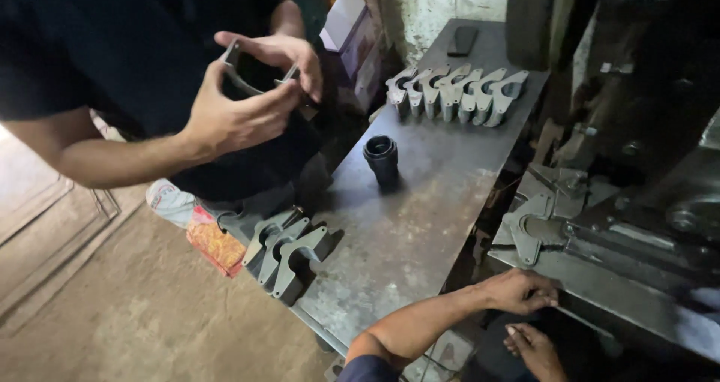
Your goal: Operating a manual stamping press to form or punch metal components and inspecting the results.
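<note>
Hands rest at lower right: left hand [523, 290] curls on the machine plate [600, 296], right hand [537, 349] below; whether they grip is unclear. Metal bracket [529, 230] lies just above, nearer the left hand.

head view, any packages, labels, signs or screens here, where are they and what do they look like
Dark flat rectangular phone: far end of the grey metal table, screen black.
White and purple cardboard box: leaning by the wall beyond the table's far left corner.
Crumpled red-orange and white plastic wrapper: on the floor left of the table, below a person's forearm.
No signs seen.
</note>
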